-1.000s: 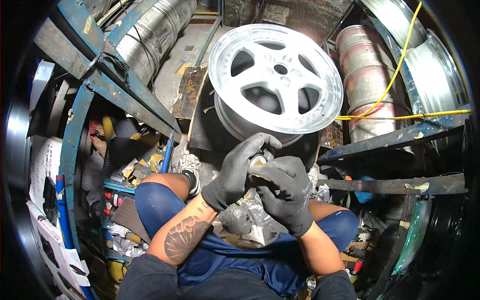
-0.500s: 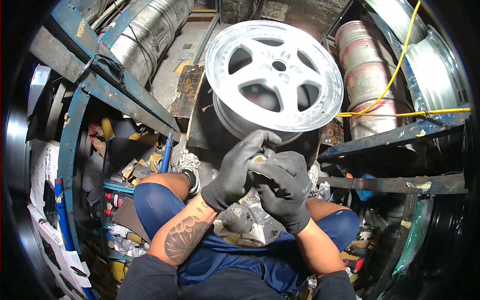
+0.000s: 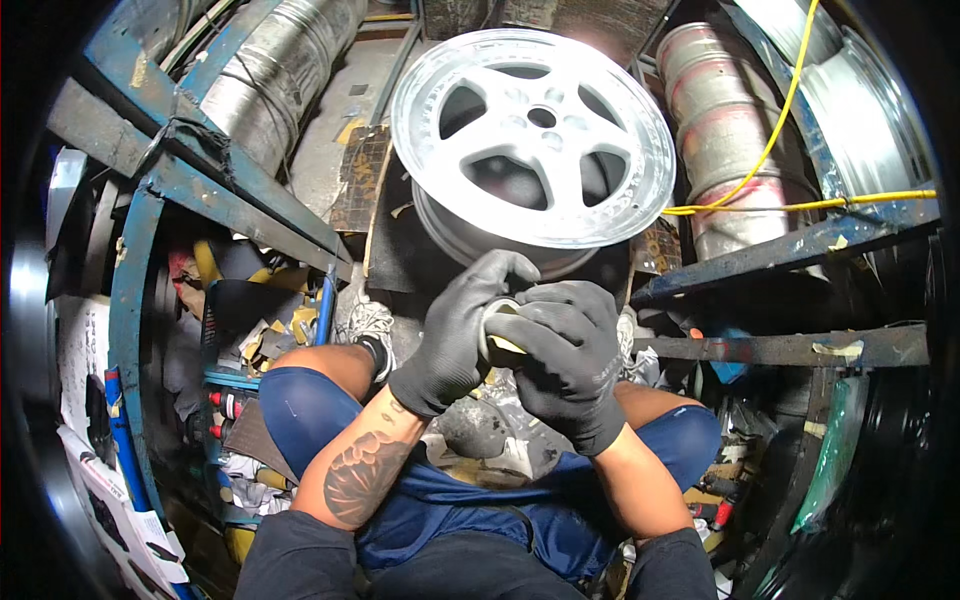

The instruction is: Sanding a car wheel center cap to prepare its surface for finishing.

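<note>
Both hands are gloved in dark grey and raised together in front of the wheel, above the gap between the knees. The left hand (image 3: 445, 335) is closed around the left side of a small pale ring-shaped piece (image 3: 508, 346), its index finger bent over above the piece. The right hand (image 3: 568, 355) is clamped on the same piece from the right, fingers curled and laid across its near face. The piece is held in the air between the two hands, with a whitish rim and a yellowish inner face; its exact nature cannot be made out, the fingers covering much of it.

A silver five-spoke wheel (image 3: 522, 140) lies just beyond the hands, face up and tilted toward the person, over a black support (image 3: 397, 245). To its right stands a column of dull metal (image 3: 715, 110) with reddish stains, crossed by a yellow cable (image 3: 830, 202). A worn blue metal frame (image 3: 130, 300) runs along the left side; scraps (image 3: 265, 345) of yellow and grey are heaped beside it. A green wrapped item (image 3: 832, 455) is at the far right.
</note>
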Tool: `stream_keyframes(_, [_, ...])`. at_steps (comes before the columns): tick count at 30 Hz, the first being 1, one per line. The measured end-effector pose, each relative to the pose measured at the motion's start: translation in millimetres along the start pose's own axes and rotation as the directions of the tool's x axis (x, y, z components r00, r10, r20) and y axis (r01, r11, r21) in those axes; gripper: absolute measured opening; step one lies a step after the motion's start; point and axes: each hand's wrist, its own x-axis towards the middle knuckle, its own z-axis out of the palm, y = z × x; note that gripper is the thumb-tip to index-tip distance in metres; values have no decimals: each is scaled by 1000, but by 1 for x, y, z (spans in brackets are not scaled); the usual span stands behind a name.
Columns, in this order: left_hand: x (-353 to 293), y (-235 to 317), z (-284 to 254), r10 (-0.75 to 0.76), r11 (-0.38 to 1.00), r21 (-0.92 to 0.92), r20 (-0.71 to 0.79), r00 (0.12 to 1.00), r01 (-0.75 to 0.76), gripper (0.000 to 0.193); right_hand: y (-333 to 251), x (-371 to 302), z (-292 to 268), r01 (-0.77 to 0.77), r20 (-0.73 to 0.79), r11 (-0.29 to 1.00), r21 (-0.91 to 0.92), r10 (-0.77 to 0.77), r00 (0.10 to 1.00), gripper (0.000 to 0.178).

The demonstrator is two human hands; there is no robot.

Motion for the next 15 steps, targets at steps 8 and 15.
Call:
stream_keyframes(8, [7,12,-11,7,999,-38,40,999,-6,21,1,2,-3,73,-23,997,-12,-74,997,39])
stream_keyframes(15, [5,5,-4,-200,931,-297,67,978,211,21,-2,3,-7,7,8,1000,12,-7,1000,39])
